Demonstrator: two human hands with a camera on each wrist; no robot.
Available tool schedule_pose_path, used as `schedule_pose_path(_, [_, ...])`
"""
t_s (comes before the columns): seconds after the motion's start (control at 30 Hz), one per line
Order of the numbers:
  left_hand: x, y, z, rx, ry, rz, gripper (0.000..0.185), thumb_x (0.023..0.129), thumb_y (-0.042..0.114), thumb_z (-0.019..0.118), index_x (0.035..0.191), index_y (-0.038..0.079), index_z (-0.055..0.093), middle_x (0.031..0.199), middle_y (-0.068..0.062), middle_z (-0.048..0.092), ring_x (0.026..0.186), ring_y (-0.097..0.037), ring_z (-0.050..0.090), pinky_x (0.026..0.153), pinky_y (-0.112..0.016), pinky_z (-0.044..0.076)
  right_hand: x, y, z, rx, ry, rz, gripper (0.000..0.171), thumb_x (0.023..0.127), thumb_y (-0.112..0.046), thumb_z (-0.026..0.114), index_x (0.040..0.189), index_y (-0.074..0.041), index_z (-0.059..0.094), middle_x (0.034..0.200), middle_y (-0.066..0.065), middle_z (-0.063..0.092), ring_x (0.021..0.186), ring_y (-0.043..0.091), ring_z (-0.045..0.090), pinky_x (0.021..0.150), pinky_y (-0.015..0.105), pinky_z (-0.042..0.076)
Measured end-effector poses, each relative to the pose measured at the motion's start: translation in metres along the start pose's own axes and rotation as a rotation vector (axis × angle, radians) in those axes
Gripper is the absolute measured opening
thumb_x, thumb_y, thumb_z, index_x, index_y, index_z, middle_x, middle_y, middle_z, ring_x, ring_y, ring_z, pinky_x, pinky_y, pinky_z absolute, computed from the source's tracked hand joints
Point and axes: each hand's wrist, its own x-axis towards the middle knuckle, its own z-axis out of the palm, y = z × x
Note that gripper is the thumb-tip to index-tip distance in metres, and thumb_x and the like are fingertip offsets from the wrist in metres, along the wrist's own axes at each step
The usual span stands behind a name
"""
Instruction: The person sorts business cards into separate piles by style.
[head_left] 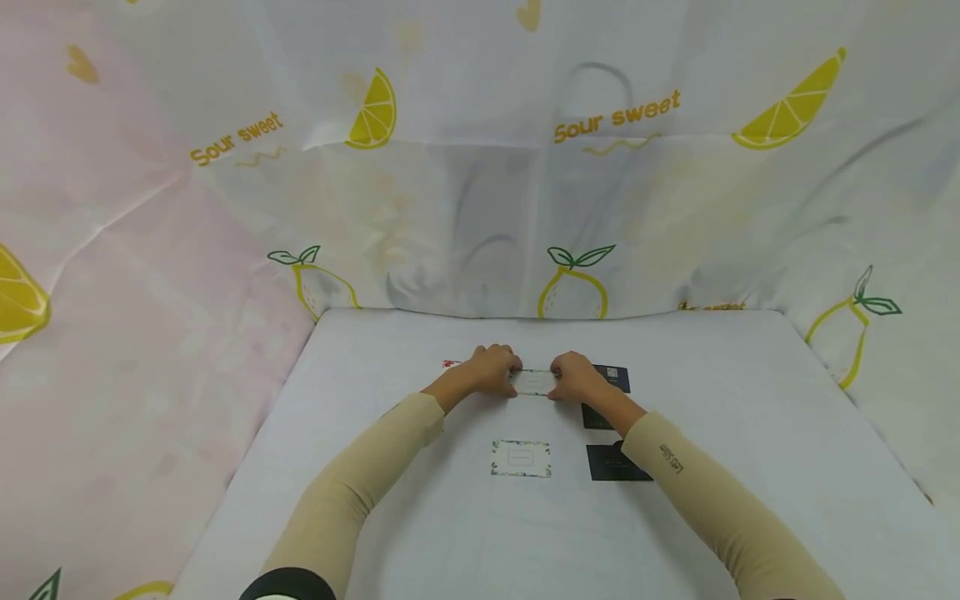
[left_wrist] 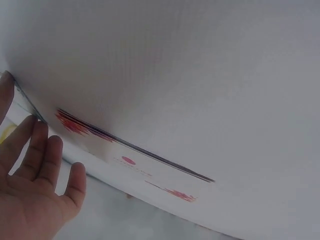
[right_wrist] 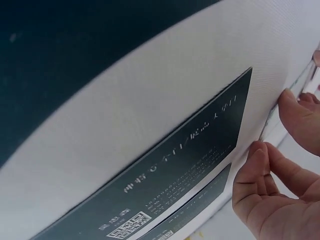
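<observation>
Above the white table, a small white card with a green patterned border is held between both hands. My left hand pinches its left end and my right hand pinches its right end. A matching bordered card lies flat nearer to me. In the left wrist view the fingers lie beside a white card with red marks. The right wrist view has my fingertips next to a dark card with white print and a QR code.
Two more dark cards lie under and beside my right forearm. The white table is enclosed by a lemon-print curtain at the back and sides. A corner of the red-marked card peeks out behind my left hand.
</observation>
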Motion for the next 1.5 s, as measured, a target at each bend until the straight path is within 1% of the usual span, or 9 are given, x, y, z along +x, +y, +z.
schedule_pose_path(0.33, [0.000,-0.003,0.001,0.011,0.015,0.010,0.055,0.085,0.033,0.079,0.134,0.014,0.061,0.130,-0.005,0.059,0.122,-0.022,0.054,0.103,-0.049,0.038,0.000,0.003,0.002,-0.016,0.003,-0.025,0.054,0.078,-0.016,0.083,0.121,0.009,0.063,0.113,0.019,0.065,0.096,0.026,0.058,0.090,0.041,0.050])
schedule_pose_path(0.57, [-0.010,-0.008,0.000,-0.016,0.071,0.056,0.056,0.089,0.041,0.071,0.137,0.014,0.057,0.142,-0.009,0.053,0.133,-0.025,0.048,0.106,-0.052,0.037,-0.012,0.003,-0.003,-0.035,0.023,-0.059,0.060,0.083,-0.027,0.079,0.130,0.005,0.058,0.126,0.022,0.058,0.113,0.034,0.057,0.099,0.047,0.047])
schedule_pose_path(0.7, [-0.023,-0.013,-0.001,0.010,0.119,0.048,0.065,0.093,0.054,0.061,0.146,0.019,0.047,0.153,-0.008,0.042,0.142,-0.027,0.039,0.112,-0.054,0.032,-0.027,0.003,-0.006,-0.108,0.083,-0.169,0.065,0.088,-0.038,0.072,0.139,-0.002,0.052,0.139,0.024,0.050,0.124,0.040,0.053,0.100,0.055,0.045])
schedule_pose_path(0.83, [-0.040,-0.018,-0.002,0.044,0.147,0.035,0.079,0.093,0.063,0.053,0.157,0.027,0.025,0.165,-0.009,0.016,0.150,-0.031,0.023,0.117,-0.057,0.022,-0.042,0.008,-0.007,-0.202,0.140,-0.275,0.076,0.088,-0.049,0.068,0.148,-0.010,0.044,0.154,0.023,0.035,0.134,0.045,0.044,0.103,0.065,0.038])
schedule_pose_path(0.9, [-0.048,-0.021,-0.001,0.068,0.161,0.044,0.082,0.093,0.066,0.048,0.159,0.029,0.015,0.167,-0.010,0.005,0.152,-0.033,0.016,0.117,-0.060,0.018,-0.049,0.012,-0.006,-0.206,0.150,-0.299,0.080,0.087,-0.053,0.067,0.151,-0.014,0.039,0.160,0.022,0.025,0.138,0.047,0.038,0.105,0.068,0.034])
schedule_pose_path(0.97, [-0.056,-0.023,0.000,0.081,0.169,0.046,0.082,0.094,0.068,0.045,0.160,0.031,0.011,0.167,-0.012,-0.001,0.152,-0.035,0.011,0.117,-0.062,0.014,-0.055,0.015,-0.005,-0.210,0.156,-0.319,0.085,0.087,-0.057,0.065,0.155,-0.017,0.033,0.163,0.020,0.016,0.141,0.047,0.034,0.107,0.068,0.030])
schedule_pose_path(1.07, [-0.068,-0.023,0.000,0.079,0.173,0.051,0.081,0.094,0.069,0.042,0.159,0.033,0.010,0.167,-0.013,-0.004,0.153,-0.037,0.007,0.116,-0.066,0.009,-0.064,0.022,-0.005,-0.212,0.164,-0.345,0.089,0.086,-0.060,0.063,0.157,-0.019,0.028,0.165,0.019,0.006,0.144,0.047,0.029,0.110,0.068,0.025])
schedule_pose_path(1.27, [-0.088,-0.023,0.007,0.085,0.198,0.064,0.085,0.092,0.072,0.042,0.160,0.032,0.008,0.167,-0.013,-0.008,0.153,-0.039,0.008,0.115,-0.068,0.008,-0.077,0.033,-0.003,-0.248,0.211,-0.393,0.091,0.085,-0.061,0.063,0.156,-0.016,0.029,0.165,0.021,0.005,0.143,0.046,0.030,0.111,0.068,0.022])
schedule_pose_path(1.5, [-0.107,-0.022,0.018,0.137,0.174,0.088,0.090,0.090,0.076,0.040,0.160,0.031,0.006,0.166,-0.014,-0.009,0.152,-0.040,0.008,0.115,-0.069,0.008,-0.091,0.034,-0.001,-0.251,0.216,-0.367,0.091,0.086,-0.063,0.062,0.157,-0.018,0.029,0.165,0.021,0.002,0.141,0.047,0.031,0.111,0.070,0.019])
